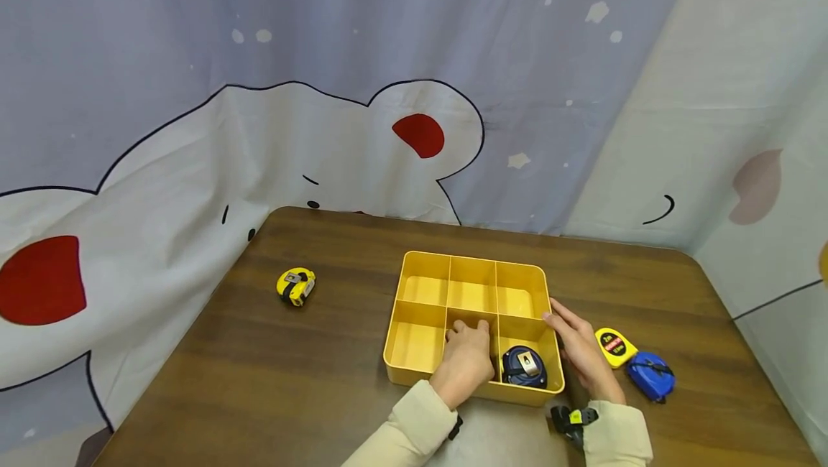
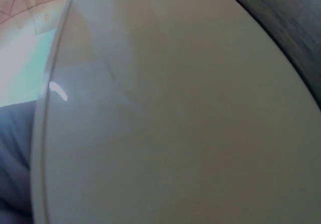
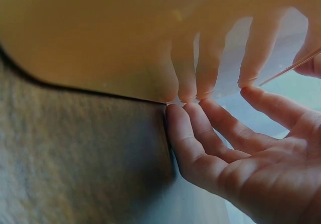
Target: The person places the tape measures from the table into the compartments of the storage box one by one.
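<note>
A yellow divided box [image 1: 416, 377] sits on the table, two rows of three compartments. My left hand [image 1: 467, 353] reaches down into its near middle compartment, fingers bent; I cannot tell whether they hold something there. In the near right compartment lies a dark blue tape measure [image 1: 525, 367] with a metal clip. My right hand [image 1: 580, 347] grips the box's right wall, its thumb over the rim and its fingers along the outside. The right wrist view shows those fingers [image 3: 225, 126] touching the glossy outer wall [image 3: 100, 38]. Only the box's side fills the left wrist view.
A yellow tape measure [image 1: 295, 286] lies at the left of the brown wooden table [image 1: 291, 373]. Right of my right hand, another yellow tape measure [image 1: 613, 347] touches a blue tape measure [image 1: 651, 376]. A patterned curtain [image 1: 323, 144] hangs behind the table.
</note>
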Demonstrator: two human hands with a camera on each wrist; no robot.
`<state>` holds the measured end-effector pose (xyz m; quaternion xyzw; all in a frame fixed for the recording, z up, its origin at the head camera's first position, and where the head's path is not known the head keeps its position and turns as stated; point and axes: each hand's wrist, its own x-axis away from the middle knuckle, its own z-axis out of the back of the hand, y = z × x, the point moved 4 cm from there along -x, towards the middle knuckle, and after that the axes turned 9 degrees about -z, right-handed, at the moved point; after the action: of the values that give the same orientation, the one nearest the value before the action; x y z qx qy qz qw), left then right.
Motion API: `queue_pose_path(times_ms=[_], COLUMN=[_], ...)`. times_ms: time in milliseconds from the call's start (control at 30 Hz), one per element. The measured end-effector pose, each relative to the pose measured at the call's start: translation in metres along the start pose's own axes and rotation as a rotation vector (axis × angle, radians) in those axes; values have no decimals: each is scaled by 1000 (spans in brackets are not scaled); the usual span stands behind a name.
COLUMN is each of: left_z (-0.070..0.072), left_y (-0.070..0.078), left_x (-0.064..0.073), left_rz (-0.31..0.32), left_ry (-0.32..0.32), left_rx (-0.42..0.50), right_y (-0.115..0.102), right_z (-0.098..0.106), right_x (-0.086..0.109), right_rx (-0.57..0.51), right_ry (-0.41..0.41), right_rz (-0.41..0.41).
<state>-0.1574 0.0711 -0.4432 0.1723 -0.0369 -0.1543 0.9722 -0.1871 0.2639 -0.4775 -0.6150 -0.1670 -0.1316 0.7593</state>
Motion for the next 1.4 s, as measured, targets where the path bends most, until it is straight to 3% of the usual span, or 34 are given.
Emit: queue_pose_path(times_ms=[133, 300, 533, 833, 967, 1133, 1400], left_z=[6, 28, 66, 91, 99, 112, 128], left_y=[0, 2, -4, -21, -36, -64, -125], left_x=[8, 23, 44, 53, 55, 59, 63], left_rz=[-63, -131, -155, -189, -187, -139, 30], left_ry=[71, 91, 121, 199, 252, 339, 356], left_rx=[-7, 120, 232, 241, 248, 210, 179], right_y=[2, 0, -3, 3, 5, 6, 0], right_z=[-3, -3, 0, 3, 3, 1, 0], right_x=[1, 1, 2, 1, 1, 2, 0], right_rx=[-10, -9, 11, 1, -5, -12, -14], right_ry=[-19, -10, -14, -7, 0, -9, -24], right_rz=[-6, -9, -3, 3, 6, 4, 18])
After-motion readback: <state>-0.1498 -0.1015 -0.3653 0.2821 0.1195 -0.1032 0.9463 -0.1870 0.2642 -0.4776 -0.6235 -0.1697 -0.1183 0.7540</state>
